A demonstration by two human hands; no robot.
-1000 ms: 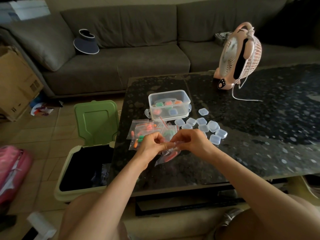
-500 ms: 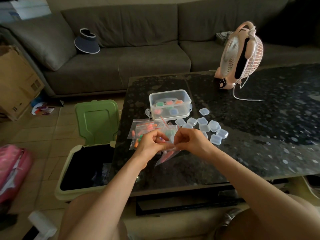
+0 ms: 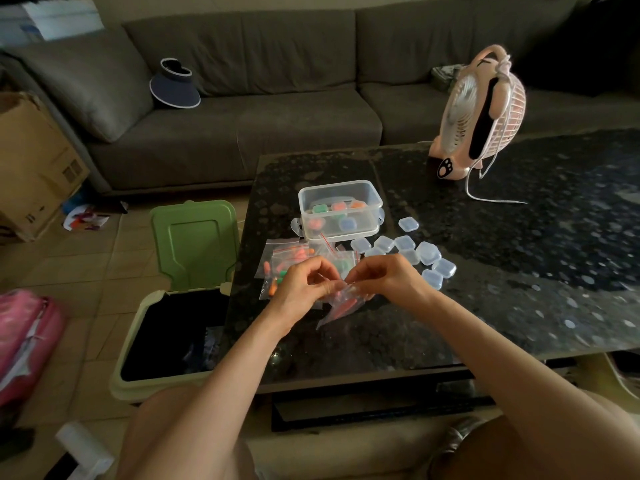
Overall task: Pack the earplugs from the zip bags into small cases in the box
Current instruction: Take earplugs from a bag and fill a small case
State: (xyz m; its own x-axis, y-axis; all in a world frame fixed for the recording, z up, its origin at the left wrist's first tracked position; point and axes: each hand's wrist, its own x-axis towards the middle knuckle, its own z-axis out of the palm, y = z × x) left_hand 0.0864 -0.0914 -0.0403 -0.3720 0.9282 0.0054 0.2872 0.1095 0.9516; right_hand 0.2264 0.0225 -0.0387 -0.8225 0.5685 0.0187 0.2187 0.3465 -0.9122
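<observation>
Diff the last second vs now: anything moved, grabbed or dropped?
Almost nothing. The left hand and right hand keep pinching the top of the same zip bag above the table, with only small finger shifts. Nothing was taken up or let go. The box, loose small cases and other zip bags stayed put.

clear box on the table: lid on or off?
Off. The clear box has a bare rim with nothing covering it, and the small cases inside show from above.
</observation>
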